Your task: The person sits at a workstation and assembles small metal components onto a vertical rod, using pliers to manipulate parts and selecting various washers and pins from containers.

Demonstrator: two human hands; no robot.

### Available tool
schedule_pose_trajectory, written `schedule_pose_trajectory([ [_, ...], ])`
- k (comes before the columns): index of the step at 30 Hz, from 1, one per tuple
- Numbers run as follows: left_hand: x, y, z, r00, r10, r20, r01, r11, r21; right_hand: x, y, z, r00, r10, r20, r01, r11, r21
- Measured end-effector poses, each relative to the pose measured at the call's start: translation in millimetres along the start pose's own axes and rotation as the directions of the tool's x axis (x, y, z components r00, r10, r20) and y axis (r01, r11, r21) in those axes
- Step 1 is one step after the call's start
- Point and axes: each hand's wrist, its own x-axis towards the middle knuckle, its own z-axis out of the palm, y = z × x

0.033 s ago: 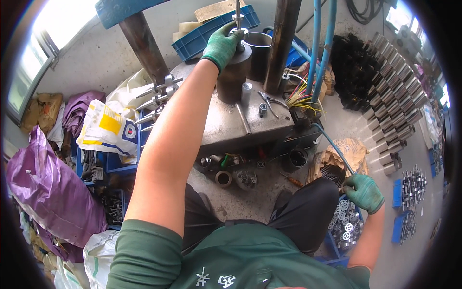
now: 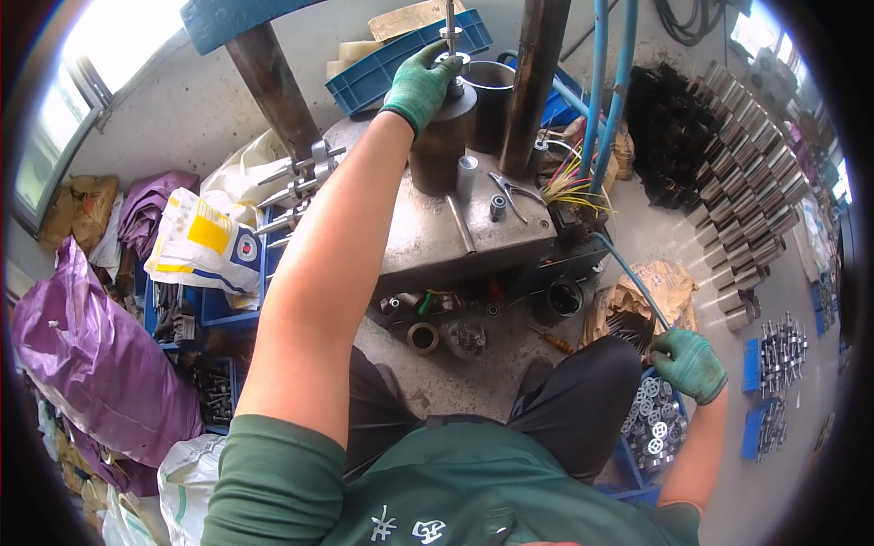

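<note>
My left hand (image 2: 421, 91), in a green glove, reaches far forward. Its fingers close around an upright metal shaft (image 2: 451, 35) with ring-shaped parts on it, above a thick steel cylinder (image 2: 439, 150). The palm side of this grip is hidden. Low at the right, my gloved right hand (image 2: 689, 366) is wrapped round the end of a long blue lever (image 2: 635, 280), which slants up toward the machine. On the metal bench (image 2: 414, 241) near the cylinder are a short grey tube (image 2: 466, 175), a loose rod (image 2: 461, 225), a small ring part (image 2: 497, 209) and pliers (image 2: 516, 196).
Two dark columns (image 2: 537, 82) flank the cylinder. Blue hoses (image 2: 623, 82) and coloured wires (image 2: 572, 187) run at the right. A blue bin (image 2: 675, 400) of round metal parts sits below my right hand. Stacked steel tubes (image 2: 751, 173) stand far right; a purple sack (image 2: 105, 355) slumps left.
</note>
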Motion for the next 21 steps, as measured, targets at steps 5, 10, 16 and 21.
schedule_pose_trajectory([
  [5, -1.9, 2.6, 0.0, 1.000, -0.004, -0.008, 0.004, 1.000, -0.017, 1.9, -11.6, -10.2, 1.000, 0.002, 0.028, -0.002, 1.000, 0.006],
  [10, -2.5, 2.1, -1.1, 1.000, 0.013, -0.011, -0.013, 1.000, -0.003, 3.6, -17.8, -13.9, 0.999, 0.009, 0.046, -0.009, 1.000, -0.003],
  [16, 2.8, -2.8, -4.4, 0.999, 0.023, -0.022, -0.023, 1.000, 0.007, 4.4, -14.8, -12.2, 0.999, -0.005, 0.046, 0.005, 1.000, -0.005],
  [21, 5.1, -7.4, -2.1, 1.000, 0.011, -0.005, -0.011, 1.000, 0.024, 4.5, -8.6, -15.0, 0.997, -0.022, 0.073, 0.024, 0.999, -0.030],
])
